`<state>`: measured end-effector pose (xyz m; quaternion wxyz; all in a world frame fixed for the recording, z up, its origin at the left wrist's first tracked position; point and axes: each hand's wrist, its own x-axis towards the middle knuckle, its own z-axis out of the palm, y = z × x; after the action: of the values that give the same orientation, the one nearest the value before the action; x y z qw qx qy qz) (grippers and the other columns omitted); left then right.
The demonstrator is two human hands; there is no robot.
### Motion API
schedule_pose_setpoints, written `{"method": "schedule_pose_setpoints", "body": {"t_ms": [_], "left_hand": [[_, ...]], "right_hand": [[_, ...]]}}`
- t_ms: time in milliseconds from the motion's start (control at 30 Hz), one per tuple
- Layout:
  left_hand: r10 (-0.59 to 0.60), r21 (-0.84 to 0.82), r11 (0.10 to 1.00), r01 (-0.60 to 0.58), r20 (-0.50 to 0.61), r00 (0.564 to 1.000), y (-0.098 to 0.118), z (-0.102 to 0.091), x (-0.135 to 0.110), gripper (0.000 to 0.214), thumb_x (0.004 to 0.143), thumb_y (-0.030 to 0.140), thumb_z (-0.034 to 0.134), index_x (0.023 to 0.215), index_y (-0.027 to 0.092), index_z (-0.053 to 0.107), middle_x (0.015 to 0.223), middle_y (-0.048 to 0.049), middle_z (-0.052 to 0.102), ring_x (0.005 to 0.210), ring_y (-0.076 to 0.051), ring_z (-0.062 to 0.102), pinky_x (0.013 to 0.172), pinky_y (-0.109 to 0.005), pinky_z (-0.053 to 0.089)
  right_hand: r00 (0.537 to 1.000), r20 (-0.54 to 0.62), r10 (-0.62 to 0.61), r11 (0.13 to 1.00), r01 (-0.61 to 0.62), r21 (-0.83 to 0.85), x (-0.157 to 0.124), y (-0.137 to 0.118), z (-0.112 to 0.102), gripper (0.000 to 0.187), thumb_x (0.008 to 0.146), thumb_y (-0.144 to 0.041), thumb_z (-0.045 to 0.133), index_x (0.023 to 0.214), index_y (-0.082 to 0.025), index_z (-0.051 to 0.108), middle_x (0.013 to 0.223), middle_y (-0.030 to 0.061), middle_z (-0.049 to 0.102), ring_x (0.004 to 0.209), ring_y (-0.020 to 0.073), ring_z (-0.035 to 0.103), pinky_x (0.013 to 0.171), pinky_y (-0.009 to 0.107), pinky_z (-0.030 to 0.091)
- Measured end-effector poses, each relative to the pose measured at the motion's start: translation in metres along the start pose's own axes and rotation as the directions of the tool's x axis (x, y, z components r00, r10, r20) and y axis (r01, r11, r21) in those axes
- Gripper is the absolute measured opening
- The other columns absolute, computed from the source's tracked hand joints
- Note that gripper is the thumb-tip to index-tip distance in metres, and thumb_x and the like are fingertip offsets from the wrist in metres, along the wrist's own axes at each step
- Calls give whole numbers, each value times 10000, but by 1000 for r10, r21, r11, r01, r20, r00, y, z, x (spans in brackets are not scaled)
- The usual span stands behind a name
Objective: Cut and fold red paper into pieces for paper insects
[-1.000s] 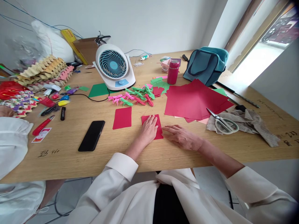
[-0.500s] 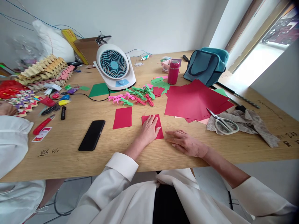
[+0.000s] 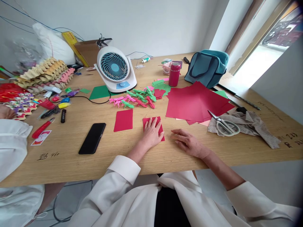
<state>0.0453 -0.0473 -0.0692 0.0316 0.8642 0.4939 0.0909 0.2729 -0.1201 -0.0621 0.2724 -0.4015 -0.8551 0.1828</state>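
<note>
My left hand [image 3: 152, 132] lies flat, fingers spread, on a small red paper rectangle [image 3: 161, 137], covering much of it. To the right of that paper, my right hand [image 3: 188, 142] rests on the wooden table with its fingers loosely stretched and nothing in them. A second red paper rectangle [image 3: 123, 120] lies to the left of my left hand. Behind both papers is a pile of folded pink, green and red paper pieces [image 3: 137, 97]. Large red sheets [image 3: 191, 104] overlap on the right, with scissors [image 3: 224, 124] on a cloth beside them.
A black phone [image 3: 92, 138] lies at the left. A white fan [image 3: 115, 69] stands at the back, with a red bottle [image 3: 174, 74] and teal bag [image 3: 204, 68] farther right. A co-worker's white sleeve [image 3: 13, 142] is at the far left, near a red utility knife [image 3: 42, 128].
My right hand has shifted slightly right, away from the red paper. My left hand's fingers have spread a little more on the paper. The view has tilted slightly.
</note>
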Motion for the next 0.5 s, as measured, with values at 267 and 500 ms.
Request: {"method": "schedule_pose_setpoints", "body": {"t_ms": [267,500], "left_hand": [[41,-3,999,-41,59,997,-2,-3,0,715,896,526,456,1511,199,299,1613,-47,236,1458,-423,155,1161,-571,220],[57,-50,997,-52,108,993,-3,-7,2,795,856,599,488,1522,218,280,1616,-42,228,1457,-456,117,1154,-597,206]], "right_hand": [[1000,-17,4,1000,-4,-6,1,1,2,290,972,-209,449,1210,-216,614,1343,135,516,1214,241,551,1032,435,479],[1000,-17,-2,1000,2,-8,3,-2,0,269,967,-220,459,1169,-208,637,1313,145,542,1217,250,553,1018,437,489]]}}
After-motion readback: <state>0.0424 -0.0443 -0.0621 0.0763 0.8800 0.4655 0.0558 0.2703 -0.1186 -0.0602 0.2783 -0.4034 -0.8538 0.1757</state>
